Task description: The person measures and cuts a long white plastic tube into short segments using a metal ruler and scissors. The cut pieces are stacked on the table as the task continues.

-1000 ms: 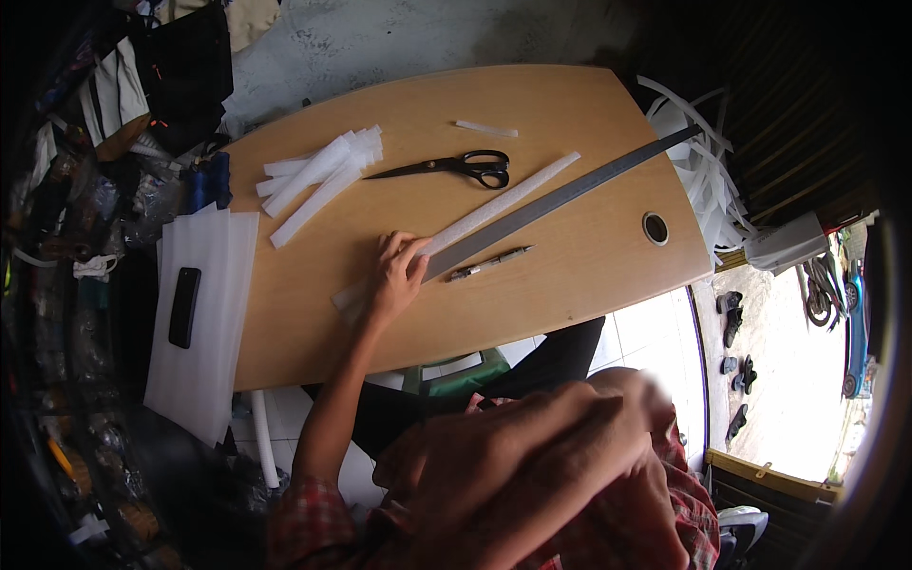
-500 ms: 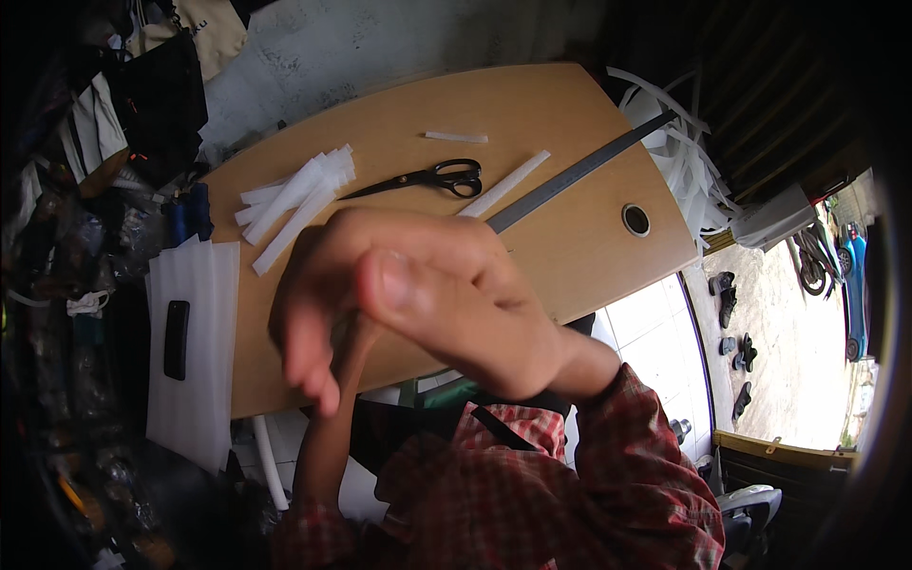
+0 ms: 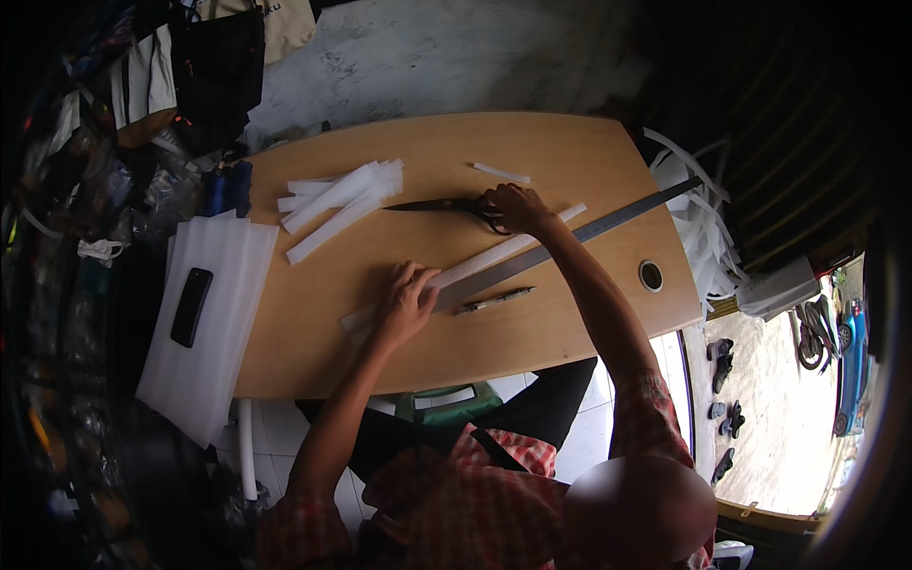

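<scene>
Look far left for a black cloth bag (image 3: 223, 81), too dark to see into. Next, find the left hand (image 3: 408, 302), fingers bent and spread apart, touching a thin white strip (image 3: 503, 248) and a long flat grey ruler (image 3: 617, 218), side by side on the brown wooden table (image 3: 551, 332); best to press firmly to stop slipping. Then spot the right hand (image 3: 518, 207) at the loops of the big black scissors (image 3: 442, 203), hard to tell if gripping or just touching; best to lift by both loops, tip away from the left hand.
</scene>
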Motion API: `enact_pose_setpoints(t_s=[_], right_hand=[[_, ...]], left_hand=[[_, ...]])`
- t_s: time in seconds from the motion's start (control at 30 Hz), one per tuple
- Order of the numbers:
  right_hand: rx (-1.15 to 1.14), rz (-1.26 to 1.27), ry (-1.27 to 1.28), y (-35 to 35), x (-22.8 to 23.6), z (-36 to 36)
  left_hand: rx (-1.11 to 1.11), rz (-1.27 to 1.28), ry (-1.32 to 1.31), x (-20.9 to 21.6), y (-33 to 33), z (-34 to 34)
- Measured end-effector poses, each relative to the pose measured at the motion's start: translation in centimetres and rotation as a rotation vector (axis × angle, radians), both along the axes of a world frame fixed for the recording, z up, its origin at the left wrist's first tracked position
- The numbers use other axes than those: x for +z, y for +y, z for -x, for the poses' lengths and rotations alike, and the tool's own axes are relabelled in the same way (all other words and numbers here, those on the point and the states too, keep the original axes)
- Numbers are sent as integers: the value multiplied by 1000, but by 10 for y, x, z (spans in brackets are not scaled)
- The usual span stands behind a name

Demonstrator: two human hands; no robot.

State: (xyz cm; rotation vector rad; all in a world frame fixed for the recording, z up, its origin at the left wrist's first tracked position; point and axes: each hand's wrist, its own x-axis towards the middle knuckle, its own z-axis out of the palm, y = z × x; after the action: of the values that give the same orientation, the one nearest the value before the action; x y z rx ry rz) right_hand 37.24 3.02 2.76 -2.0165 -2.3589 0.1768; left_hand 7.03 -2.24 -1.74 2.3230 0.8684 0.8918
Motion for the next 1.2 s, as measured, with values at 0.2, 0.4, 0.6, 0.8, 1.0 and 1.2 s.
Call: enact_pose_setpoints(t_s=[0.2,0.4,0.6,0.8,1.0,1.2], right_hand=[[-11,131,123,-28,50,0],[-144,107,949,-108,50,-11],[-181,203,1611,-197,42,47],[-269,214,1428,-243,9,73],[-213,192,1422,-253,8,97],[-207,179,1453,-259,-1,104]], left_hand=[[13,-72,22,-6,3,-1],[47,-5,120,-3,12,-16],[59,254,37,19,38,-10],[17,532,-160,93,50,-3],[-86,541,-140,111,38,0],[-52,616,-267,108,39,5]])
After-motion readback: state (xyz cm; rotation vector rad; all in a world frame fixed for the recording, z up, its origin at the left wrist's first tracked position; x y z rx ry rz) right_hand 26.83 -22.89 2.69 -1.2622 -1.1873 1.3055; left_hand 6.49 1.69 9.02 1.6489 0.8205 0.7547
